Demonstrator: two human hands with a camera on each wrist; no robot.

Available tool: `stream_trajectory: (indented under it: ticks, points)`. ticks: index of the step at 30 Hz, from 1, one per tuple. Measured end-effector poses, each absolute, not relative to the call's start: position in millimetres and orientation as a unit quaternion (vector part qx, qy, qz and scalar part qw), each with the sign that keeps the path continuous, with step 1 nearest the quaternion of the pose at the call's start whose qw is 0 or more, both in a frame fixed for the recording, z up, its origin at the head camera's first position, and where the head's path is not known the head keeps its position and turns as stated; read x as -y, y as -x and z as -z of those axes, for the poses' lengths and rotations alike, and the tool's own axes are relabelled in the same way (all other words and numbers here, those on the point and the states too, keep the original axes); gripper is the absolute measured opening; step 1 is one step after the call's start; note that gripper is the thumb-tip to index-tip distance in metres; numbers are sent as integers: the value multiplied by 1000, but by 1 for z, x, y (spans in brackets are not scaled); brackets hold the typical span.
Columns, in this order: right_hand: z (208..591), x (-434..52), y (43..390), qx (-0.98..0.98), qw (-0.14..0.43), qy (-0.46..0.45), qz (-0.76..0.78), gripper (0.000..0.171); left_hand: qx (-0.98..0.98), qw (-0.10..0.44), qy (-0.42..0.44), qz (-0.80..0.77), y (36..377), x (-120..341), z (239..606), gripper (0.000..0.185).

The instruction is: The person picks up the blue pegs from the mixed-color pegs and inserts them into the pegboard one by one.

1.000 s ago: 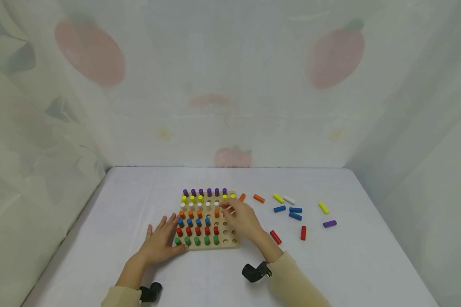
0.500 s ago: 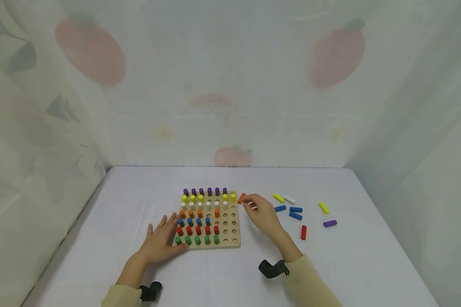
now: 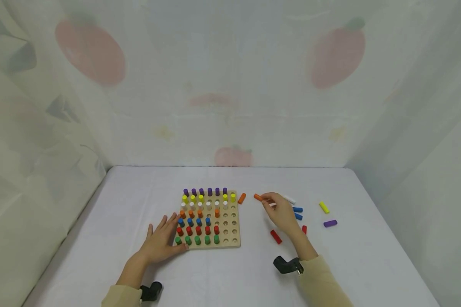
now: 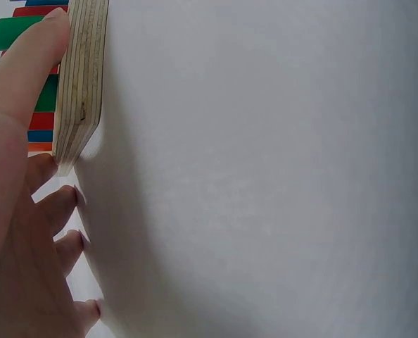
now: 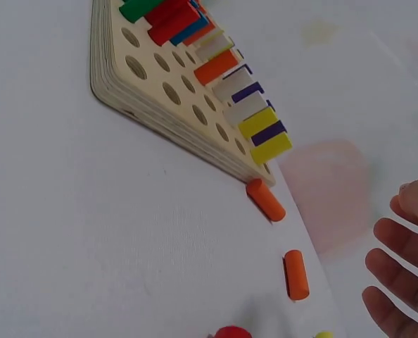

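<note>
A wooden pegboard (image 3: 229, 244) stands on the table with rows of coloured pegs upright in its holes. My left hand (image 3: 160, 243) rests at its near left corner, fingers along the left side. In the left wrist view the thumb (image 4: 33, 53) touches the board's edge beside a green peg (image 4: 15, 33). My right hand (image 3: 282, 213) is right of the board, over the loose pegs, its fingertips by an orange peg (image 3: 258, 197). In the right wrist view that orange peg (image 5: 296, 274) lies apart from the loosely bent fingers (image 5: 399, 271), with nothing visible in them.
Another orange peg (image 3: 241, 198) lies by the board's right edge. A red peg (image 3: 275, 237), a white peg (image 3: 290, 199), a yellow peg (image 3: 324, 207), a purple peg (image 3: 330, 223) and blue pegs (image 3: 298, 209) lie farther right, some partly covered by the right hand.
My right hand has let go of a white peg, now standing in the white row, and moved right across the table to the loose pegs. The left hand has stayed put.
</note>
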State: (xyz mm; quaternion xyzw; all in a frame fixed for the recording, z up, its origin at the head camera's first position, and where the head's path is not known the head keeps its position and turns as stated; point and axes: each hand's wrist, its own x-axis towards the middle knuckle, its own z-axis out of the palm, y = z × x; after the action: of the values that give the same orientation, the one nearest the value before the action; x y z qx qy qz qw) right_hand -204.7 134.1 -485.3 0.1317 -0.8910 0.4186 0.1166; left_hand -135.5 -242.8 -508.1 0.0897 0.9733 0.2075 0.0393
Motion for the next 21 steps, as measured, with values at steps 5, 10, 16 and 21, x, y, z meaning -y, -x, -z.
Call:
stream_trajectory:
  ticks: [5,10,16,21]
  points:
    - [487,-147,207,890,137,-134,-413,19,-973,41,-90,-210,136,243,510,101]
    - [489,-158,209,894,155,-144,-396,19,-973,37,-91,-209,136,244,511,101]
    - [494,-170,211,904,159,-144,-371,21,-973,41,-90,-211,136,243,512,101]
    - [498,-179,214,917,128,-135,-352,23,-972,39,-89,-214,136,243,510,100]
